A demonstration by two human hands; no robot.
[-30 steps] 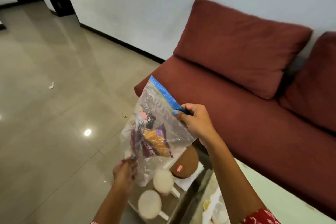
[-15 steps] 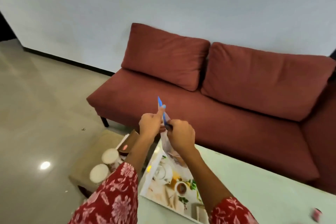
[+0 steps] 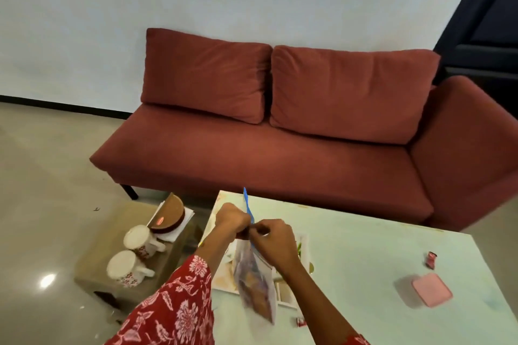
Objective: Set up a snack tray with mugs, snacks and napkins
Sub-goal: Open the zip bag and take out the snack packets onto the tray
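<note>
Both hands meet at the top of a clear bag [image 3: 253, 283] of snacks. The left hand [image 3: 232, 220] and right hand [image 3: 273, 241] each pinch its blue zip strip [image 3: 248, 204], fingers curled tight. The bag hangs straight down below the fingers, over the tray [image 3: 304, 246], equally near both hands.

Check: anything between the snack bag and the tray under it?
Nothing visible. Both hands, left and right, pinch the zip-top snack bag at its blue seal; it hangs directly over the printed tray.
</note>
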